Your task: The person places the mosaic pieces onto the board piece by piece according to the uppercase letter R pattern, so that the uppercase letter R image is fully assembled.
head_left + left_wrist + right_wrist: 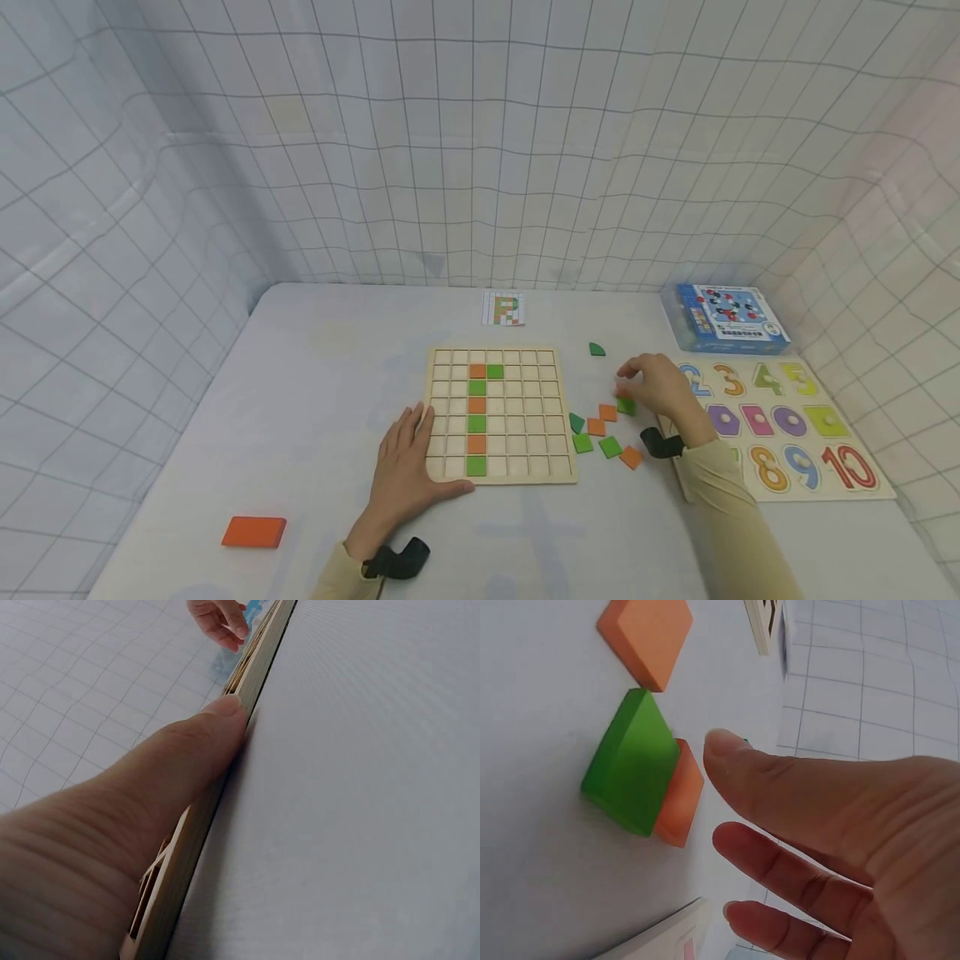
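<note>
while an orange-red block point(254, 532) lies off by itself at the far left, the left hand point(408, 462) rests against the gridded wooden board point(517, 425), fingers loosely extended along its left side and thumb laid on its near edge, gripping nothing. the board is squarely before the person; in its third column a run of orange and green tiles point(477, 424) alternates down to the near row, with one more green tile beside the topmost. beyond it lies a small patterned card point(503, 308).

right of the board are the loose pieces: a green quarter-round point(596, 349) farther off, a dark green piece point(576, 423) by the board's edge, and scattered square tiles. the relation that counts, i judge, is at the far right of that scatter: a green tile point(626, 406) and an orange tile point(681, 799), touching, just below the fingertips of the right hand point(656, 385), on its board side. being square, they have no long axis; the right hand is plainly the nearer. its thumb and visible fingers stand bent and apart, nothing seen between them.

farther right are a number puzzle point(750, 442) and a blue box point(731, 317).
</note>
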Tool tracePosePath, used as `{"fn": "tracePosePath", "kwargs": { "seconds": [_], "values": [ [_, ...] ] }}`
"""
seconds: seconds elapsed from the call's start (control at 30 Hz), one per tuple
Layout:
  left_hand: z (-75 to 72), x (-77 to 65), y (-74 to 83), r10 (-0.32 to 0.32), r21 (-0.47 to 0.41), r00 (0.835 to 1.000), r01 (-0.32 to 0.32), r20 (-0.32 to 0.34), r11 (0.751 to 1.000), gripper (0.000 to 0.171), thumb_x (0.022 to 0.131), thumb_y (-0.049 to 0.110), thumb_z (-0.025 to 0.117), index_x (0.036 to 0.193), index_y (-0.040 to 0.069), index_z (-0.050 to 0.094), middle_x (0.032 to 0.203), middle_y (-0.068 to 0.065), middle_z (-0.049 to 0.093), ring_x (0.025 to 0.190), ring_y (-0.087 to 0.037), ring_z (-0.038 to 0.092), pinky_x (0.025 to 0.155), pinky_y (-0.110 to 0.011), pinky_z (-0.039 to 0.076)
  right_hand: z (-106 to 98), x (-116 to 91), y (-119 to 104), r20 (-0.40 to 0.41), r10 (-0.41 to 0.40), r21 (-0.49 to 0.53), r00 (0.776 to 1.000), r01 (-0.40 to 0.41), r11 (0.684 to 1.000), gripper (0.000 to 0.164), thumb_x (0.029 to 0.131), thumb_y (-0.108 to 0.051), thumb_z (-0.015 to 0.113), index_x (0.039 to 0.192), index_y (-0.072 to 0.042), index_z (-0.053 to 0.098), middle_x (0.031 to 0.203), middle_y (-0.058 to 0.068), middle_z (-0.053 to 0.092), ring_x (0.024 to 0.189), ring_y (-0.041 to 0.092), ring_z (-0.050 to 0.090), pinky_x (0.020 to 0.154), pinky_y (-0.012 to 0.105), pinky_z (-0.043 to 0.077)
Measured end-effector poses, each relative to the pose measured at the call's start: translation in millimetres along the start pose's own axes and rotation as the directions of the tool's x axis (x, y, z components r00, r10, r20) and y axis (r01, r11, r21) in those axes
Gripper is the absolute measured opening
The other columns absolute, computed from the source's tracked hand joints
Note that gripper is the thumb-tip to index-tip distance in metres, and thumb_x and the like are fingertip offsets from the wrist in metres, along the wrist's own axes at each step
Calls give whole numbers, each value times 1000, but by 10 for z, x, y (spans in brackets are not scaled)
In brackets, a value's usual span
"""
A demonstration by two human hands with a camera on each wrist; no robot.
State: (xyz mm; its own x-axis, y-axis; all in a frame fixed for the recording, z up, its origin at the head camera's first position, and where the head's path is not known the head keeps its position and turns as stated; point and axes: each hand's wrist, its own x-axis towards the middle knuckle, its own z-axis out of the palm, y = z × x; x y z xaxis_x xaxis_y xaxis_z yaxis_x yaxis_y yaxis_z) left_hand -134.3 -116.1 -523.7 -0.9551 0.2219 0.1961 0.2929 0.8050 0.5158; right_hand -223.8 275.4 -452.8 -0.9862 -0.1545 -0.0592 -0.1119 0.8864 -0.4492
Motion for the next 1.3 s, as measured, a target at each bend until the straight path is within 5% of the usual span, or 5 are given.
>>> {"fn": "tracePosePath", "kwargs": {
  "seconds": [0.93,1.3],
  "values": [
    [-10,-9,11,-4,2,1000,4,3,1000,124,58,69,75,149,1,26,153,-17,22,140,-33,12,109,-52,14,5,82,104,107,-3,-8,994,3,1000,18,80,-18,77,89,-7,66,85,5,60,75,22,51,62,35,43],
    [-17,-9,26,-2,4,1000,2,-3,1000,124,58,68,76,148,0,27,152,-18,23,140,-34,13,109,-52,14,40,4,93,48,14,34,999,-15,999,18,83,-18,74,88,-10,59,85,4,59,71,21,51,61,34,41]
  ]
}}
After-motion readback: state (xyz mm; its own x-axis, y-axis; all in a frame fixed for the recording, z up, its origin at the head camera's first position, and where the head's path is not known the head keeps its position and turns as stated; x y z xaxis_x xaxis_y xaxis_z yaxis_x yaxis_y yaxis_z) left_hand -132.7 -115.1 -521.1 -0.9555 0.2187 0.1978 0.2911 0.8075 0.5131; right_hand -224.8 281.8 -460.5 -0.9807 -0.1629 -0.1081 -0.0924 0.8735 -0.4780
